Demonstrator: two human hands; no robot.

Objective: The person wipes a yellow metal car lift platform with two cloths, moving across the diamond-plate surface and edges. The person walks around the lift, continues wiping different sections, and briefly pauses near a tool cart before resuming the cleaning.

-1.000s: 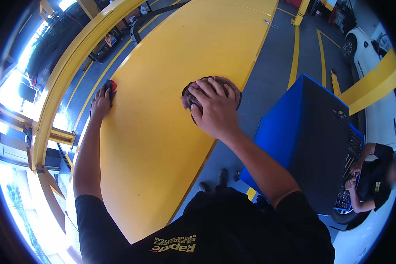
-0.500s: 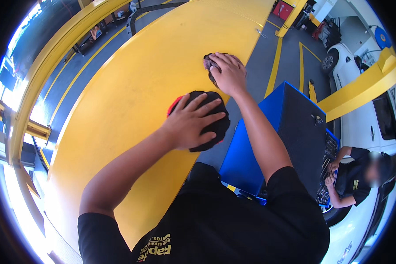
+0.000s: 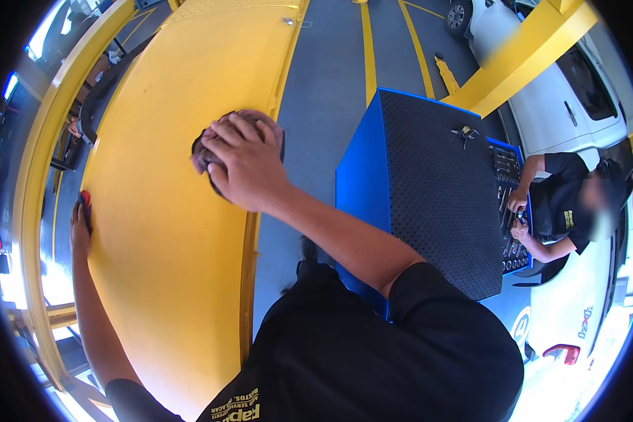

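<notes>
Left of centre in the frame, the right hand (image 3: 247, 167) lay palm-down, fingers spread wide over a brownish cloth (image 3: 201, 159), likely to press it evenly on the yellow panel (image 3: 162, 281). Toward the left rim, the left hand (image 3: 79, 231) met a red-and-dark cloth (image 3: 86, 203) at the panel's edge, its grip impossible to tell.

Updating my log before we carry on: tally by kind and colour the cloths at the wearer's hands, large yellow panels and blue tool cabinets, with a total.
Reddish-brown cloth: 1, under the right hand
Black-and-red cloth: 1, at the left hand
Large yellow panel: 1
Blue tool cabinet: 1
Total: 4
</notes>
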